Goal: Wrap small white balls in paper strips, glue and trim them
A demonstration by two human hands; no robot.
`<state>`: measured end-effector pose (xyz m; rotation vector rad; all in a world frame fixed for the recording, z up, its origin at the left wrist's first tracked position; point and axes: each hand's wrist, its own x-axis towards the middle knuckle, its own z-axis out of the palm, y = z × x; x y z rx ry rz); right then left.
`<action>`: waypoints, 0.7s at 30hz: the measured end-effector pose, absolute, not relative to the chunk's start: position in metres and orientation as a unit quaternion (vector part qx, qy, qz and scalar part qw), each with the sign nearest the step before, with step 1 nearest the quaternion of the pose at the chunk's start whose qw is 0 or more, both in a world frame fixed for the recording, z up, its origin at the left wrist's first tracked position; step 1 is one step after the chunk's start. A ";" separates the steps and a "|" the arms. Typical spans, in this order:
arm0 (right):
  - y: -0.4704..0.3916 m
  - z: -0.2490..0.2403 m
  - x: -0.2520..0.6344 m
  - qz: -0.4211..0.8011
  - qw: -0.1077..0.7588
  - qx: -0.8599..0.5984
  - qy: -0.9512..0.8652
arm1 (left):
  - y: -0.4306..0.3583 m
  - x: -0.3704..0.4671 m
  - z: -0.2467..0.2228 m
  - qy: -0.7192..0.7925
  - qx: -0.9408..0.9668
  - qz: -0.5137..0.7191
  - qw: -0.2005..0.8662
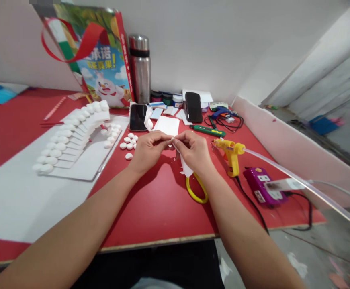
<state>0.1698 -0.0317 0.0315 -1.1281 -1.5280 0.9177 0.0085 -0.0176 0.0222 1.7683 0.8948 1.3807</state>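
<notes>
My left hand (151, 150) and my right hand (193, 149) meet over the middle of the red table, fingertips pinched together on a small white piece (172, 138). A white paper strip (187, 166) hangs below my right hand, above the yellow handle loop (197, 192) of a tool whose other part is hidden. Several round white pieces (129, 146) lie just left of my left hand. Further left, a curved white model (75, 136) edged with white rounds rests on a white board (21, 190).
A yellow glue gun (230, 154) with a long clear stick lies right, near a purple power box (263, 186) with cables. Behind are a green cutter (209, 131), two phones (138, 117) (193, 107), paint jars (177, 101), a steel bottle (140, 70) and a colourful bag (102, 60).
</notes>
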 end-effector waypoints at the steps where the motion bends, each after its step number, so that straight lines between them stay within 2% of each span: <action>1: -0.032 0.032 0.170 0.382 0.494 -0.466 -0.626 | -0.018 0.008 0.023 0.348 0.690 0.536 0.340; 5: -0.031 0.041 0.170 0.522 0.501 -0.444 -0.529 | -0.019 0.009 0.023 0.373 0.698 0.542 0.284; 8: -0.030 0.050 0.174 0.658 0.455 -0.414 -0.435 | -0.017 0.009 0.019 0.392 0.671 0.547 0.312; 10: -0.030 0.052 0.176 0.702 0.429 -0.401 -0.403 | -0.015 0.009 0.016 0.389 0.662 0.544 0.339; 15: -0.029 0.048 0.177 0.688 0.458 -0.389 -0.408 | -0.014 0.012 0.015 0.389 0.617 0.549 0.409; 21: -0.028 0.042 0.173 0.541 0.493 -0.462 -0.501 | -0.016 0.017 0.015 0.403 0.552 0.566 0.462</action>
